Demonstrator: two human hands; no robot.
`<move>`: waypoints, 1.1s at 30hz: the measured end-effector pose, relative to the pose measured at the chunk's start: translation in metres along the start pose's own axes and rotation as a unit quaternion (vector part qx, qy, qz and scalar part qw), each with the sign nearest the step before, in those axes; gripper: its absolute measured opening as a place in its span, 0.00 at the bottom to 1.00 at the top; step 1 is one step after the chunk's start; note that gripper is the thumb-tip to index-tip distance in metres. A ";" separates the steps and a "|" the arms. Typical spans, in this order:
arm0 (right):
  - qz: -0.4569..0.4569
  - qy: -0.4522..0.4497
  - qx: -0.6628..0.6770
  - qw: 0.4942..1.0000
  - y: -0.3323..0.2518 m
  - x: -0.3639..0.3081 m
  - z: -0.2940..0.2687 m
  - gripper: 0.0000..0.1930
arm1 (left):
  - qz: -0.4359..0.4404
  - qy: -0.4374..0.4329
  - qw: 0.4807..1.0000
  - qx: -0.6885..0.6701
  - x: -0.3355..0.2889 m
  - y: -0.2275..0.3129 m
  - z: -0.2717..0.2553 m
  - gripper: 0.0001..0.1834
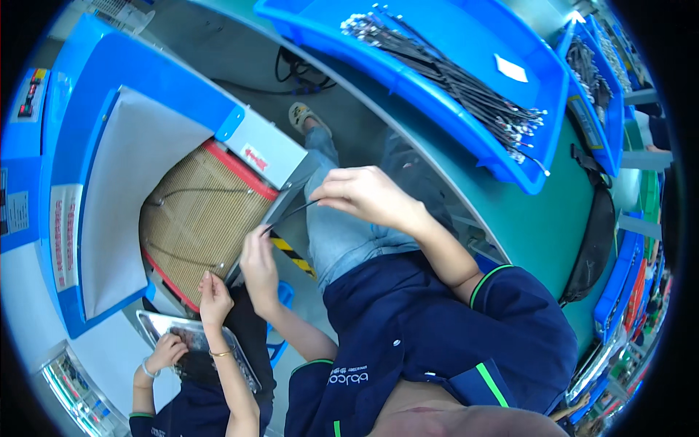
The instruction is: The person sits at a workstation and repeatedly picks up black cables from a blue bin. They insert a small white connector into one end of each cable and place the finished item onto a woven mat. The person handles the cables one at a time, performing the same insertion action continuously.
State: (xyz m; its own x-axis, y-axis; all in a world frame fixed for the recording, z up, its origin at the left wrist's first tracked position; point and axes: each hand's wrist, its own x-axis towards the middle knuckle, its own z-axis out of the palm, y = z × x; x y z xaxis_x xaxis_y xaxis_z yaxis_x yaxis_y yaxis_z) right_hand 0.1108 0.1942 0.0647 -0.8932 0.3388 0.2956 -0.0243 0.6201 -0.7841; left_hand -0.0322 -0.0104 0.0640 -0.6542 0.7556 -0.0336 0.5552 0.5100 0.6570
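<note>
Shirt (pixel 444 320), cable (pixel 293 212), green tabletop (pixel 531 233), floor (pixel 266 113)

White lettering (pixel 348 375) stands on my navy shirt (pixel 444 324); red characters mark a white label (pixel 255 158) on the conveyor machine's end block (pixel 280 149) and a tall white sticker (pixel 65 237) on its blue frame (pixel 164 69).

The bare left-hand grip (pixel 260 268) points upward, fingertips drawn together; the bare right-hand grip (pixel 373 195) pinches leftward, its bare forearm (pixel 450 253) slanting inward.
</note>
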 end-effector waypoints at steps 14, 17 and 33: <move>-0.044 -0.033 0.033 0.998 0.005 0.001 0.025 0.06 | 0.161 0.078 0.983 -0.030 0.009 0.015 0.035 0.09; -0.064 -0.026 0.003 0.998 0.009 0.002 0.026 0.06 | 0.177 0.077 0.981 -0.023 0.011 0.015 0.035 0.07; -0.129 0.004 -0.035 0.991 0.021 0.001 0.016 0.05 | 0.229 0.125 0.965 -0.002 0.014 0.003 0.037 0.10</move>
State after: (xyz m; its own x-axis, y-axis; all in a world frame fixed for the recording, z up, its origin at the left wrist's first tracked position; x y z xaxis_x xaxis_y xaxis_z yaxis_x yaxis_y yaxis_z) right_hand 0.1024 0.1963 0.0400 -0.8578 0.1682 0.4857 -0.2194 0.7348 -0.6419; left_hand -0.0207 0.0168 0.0371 -0.4443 0.7787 0.4428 0.8137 0.1441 0.5631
